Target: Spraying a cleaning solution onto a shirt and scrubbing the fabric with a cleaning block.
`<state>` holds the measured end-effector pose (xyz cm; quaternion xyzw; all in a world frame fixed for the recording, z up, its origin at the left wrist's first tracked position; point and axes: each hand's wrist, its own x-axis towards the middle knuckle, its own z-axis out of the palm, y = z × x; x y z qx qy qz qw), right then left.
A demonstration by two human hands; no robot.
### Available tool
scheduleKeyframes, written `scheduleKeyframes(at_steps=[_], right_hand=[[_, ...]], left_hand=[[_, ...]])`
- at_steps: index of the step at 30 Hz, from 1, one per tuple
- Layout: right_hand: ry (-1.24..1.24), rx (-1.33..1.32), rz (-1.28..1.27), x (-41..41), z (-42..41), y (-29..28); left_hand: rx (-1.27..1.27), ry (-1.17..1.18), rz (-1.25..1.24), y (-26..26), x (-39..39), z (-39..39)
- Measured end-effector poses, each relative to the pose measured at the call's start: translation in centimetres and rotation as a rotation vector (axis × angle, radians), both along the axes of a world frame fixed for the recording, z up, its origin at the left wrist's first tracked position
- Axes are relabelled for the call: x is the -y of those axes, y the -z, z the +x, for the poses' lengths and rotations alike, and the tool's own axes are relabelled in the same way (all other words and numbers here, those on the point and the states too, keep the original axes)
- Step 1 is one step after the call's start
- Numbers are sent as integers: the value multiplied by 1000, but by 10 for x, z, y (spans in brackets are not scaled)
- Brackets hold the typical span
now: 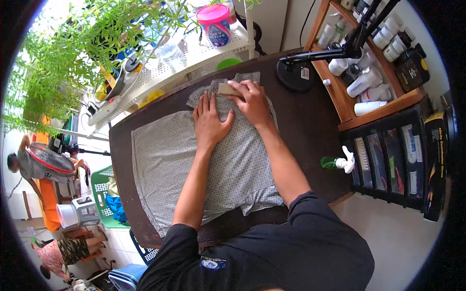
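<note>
A light grey patterned shirt (171, 156) lies spread on a dark brown table (305, 120). My left hand (212, 125) rests flat on its upper part, fingers pointing away from me and thumb apart. In my right hand (253, 103) is a small tan block (227, 90), pinched between thumb and fingers and set down on the cloth at the far end. Whether the block is a brush or a sponge cannot be told, as its underside is hidden. Around the block the fabric is rumpled, while the left side lies fairly smooth.
A black lamp base (296, 74) and a green pump bottle (336, 162) stand to the right, beside a wooden shelf (329, 91) of bottles and a drawer unit (386, 160). Beyond the table is a white perforated rack (196, 56) with a pink-lidded tub (214, 27). Two people are at left.
</note>
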<state>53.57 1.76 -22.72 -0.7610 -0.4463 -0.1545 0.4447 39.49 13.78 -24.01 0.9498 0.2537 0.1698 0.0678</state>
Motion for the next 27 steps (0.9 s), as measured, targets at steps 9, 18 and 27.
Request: scheduleKeyframes(at_steps=[9, 18, 27], right_hand=[[5, 13, 23, -8, -3, 1], [268, -57, 32, -3, 8, 12], [470, -17, 33, 2, 10, 15]], left_hand=[[-12, -6, 7, -1, -3, -1], [17, 0, 11, -2, 1, 1], [-4, -6, 0, -1, 1, 1]])
